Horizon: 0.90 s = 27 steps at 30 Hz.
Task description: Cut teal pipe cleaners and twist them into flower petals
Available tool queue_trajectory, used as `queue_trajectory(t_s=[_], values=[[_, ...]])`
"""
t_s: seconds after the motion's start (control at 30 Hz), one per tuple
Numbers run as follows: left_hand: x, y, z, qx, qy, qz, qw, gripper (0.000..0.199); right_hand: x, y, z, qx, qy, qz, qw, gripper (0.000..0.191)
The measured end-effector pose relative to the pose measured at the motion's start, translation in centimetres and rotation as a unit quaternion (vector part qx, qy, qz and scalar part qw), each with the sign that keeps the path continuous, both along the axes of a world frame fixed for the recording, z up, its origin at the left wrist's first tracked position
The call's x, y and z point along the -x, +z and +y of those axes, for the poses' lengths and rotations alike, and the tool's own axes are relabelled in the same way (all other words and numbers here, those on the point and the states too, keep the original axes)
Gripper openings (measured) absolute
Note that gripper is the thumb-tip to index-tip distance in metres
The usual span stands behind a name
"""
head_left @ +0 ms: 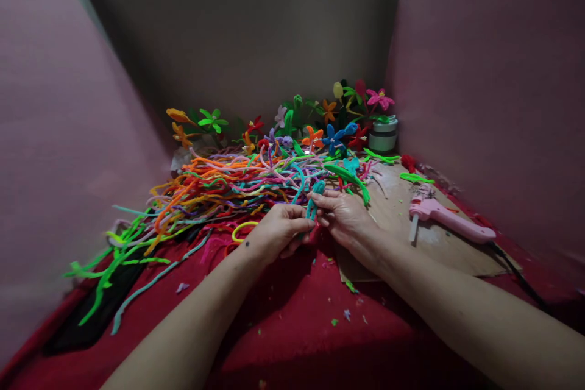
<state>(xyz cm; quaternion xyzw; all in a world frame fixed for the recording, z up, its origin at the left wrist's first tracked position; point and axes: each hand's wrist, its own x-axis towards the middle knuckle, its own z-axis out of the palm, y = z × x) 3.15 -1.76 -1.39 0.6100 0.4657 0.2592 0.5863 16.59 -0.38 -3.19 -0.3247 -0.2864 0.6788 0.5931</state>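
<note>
Dimly lit red cloth [292, 329]
Pink wall [68, 134] left of the cloth, second pink wall [493, 73] right of it, grey wall [242, 30] behind it.

A craft workspace, shown by multicoloured fuzzy pipe cleaners [214, 180] heaped left of centre, bright fuzzy flowers [333, 137] behind, and a pink plastic glue gun [457, 223] at right.

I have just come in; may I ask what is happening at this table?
A person's left hand and right hand together pinch a teal fuzzy piece bent into a narrow loop. A pile of colourful fuzzy stems lies beyond and to the left. On the right, a pink glue gun rests on a brown board, unheld. Fuzzy flowers line the back.
</note>
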Motion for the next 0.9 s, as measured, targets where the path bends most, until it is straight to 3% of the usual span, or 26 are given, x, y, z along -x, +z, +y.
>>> queue_trajectory(t_s=[0.17,0.37,0.53,0.6,0.67,0.73,0.83,0.9], values=[[0.8,0.4,0.1,0.063,-0.043,0.054,0.996,0.021,0.2,-0.5,-0.5,-0.071,0.001,-0.090,0.993,0.025],[0.5,0.8,-0.5,-0.009,-0.084,0.120,0.989,0.021,0.0,-0.5,-0.5,-0.089,-0.015,-0.123,0.988,0.029],[1.6,1.9,-0.3,-0.050,-0.220,0.233,0.946,0.017,-0.4,-0.2,0.0,-0.081,-0.008,-0.109,0.991,0.026],[2.4,2.5,0.3,-0.099,-0.162,0.241,0.952,0.018,-0.5,-0.1,-0.1,-0.087,-0.001,-0.145,0.986,0.026],[2.9,2.8,1.0,-0.167,-0.008,0.183,0.969,0.018,-0.5,-0.1,-0.3,-0.108,0.018,-0.183,0.977,0.028],[2.9,2.7,1.4,-0.179,0.081,0.087,0.977,0.020,-0.4,-0.1,-0.6,-0.126,0.041,-0.202,0.970,0.027],[2.2,1.7,1.5,-0.136,0.069,-0.041,0.987,0.030,-0.1,-0.2,-1.0,-0.133,0.077,-0.216,0.964,0.025],[1.6,1.0,1.3,-0.128,0.058,-0.073,0.987,0.026,0.0,-0.2,-1.1,-0.135,0.101,-0.228,0.959,0.025]])
